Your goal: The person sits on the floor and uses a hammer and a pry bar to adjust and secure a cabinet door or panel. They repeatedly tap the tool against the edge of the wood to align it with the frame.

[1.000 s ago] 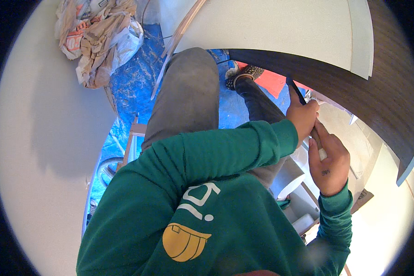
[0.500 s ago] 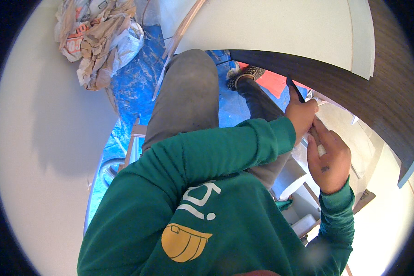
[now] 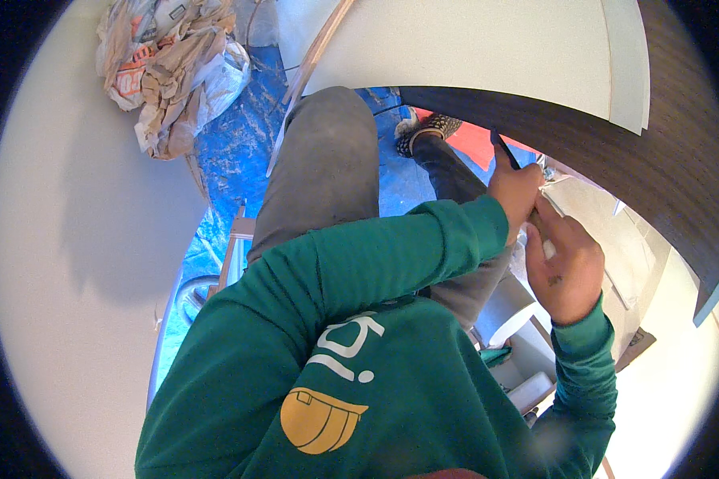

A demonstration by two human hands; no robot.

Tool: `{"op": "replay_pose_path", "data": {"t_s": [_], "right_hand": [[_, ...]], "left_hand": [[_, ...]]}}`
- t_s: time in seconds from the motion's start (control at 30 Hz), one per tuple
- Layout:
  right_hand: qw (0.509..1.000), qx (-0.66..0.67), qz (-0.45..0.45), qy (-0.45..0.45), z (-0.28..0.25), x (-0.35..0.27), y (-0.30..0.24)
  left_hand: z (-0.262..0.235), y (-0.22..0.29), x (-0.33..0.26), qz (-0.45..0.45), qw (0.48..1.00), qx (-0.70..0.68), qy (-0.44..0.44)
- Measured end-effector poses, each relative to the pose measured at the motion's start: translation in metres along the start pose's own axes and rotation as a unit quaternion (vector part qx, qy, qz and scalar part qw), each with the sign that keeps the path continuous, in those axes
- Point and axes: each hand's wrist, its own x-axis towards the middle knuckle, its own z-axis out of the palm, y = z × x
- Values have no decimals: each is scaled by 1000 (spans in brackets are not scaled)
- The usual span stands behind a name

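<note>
My left hand (image 3: 513,191) is closed round a narrow, dark, flat tool (image 3: 503,150), whose thin end sticks up past the fingers. Its tip is close to the lower edge of a dark wood-grain panel (image 3: 607,172); whether they touch I cannot tell. Just below and to the right, my right hand (image 3: 569,267) is curled with its fingertips against the left hand. Something pale shows between its thumb and fingers, too covered to name. My left forearm crosses in front of my body in a green sleeve.
A white panel (image 3: 471,56) rises ahead. Crumpled paper and plastic bags (image 3: 172,80) lie at the far left on a blue tarp (image 3: 244,132). A thin wooden strip (image 3: 315,60) leans near my knee. Below the right hand lies a white roll (image 3: 505,315).
Both hands have shifted slightly left and away from me, still together. The dark tool's tip has moved left along the panel's lower edge.
</note>
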Motion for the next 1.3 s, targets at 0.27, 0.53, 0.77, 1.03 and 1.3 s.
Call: {"op": "replay_pose_path", "data": {"t_s": [0.27,0.53,0.77,1.03,1.3], "right_hand": [[1000,-25,-8,6,1,2,-6],[999,-37,0,-2,5,4,-7],[1000,-18,11,-20,4,9,-8],[1000,-21,-3,-13,8,11,-4],[1000,7,-19,8,10,10,4]], "left_hand": [[-5,4,-3,-12,1000,18,7],[-3,12,-7,-39,999,-17,-1],[-7,11,0,-59,998,-10,-13],[-11,8,4,-62,998,-27,-14],[-6,7,5,-50,999,-16,-2]]}}
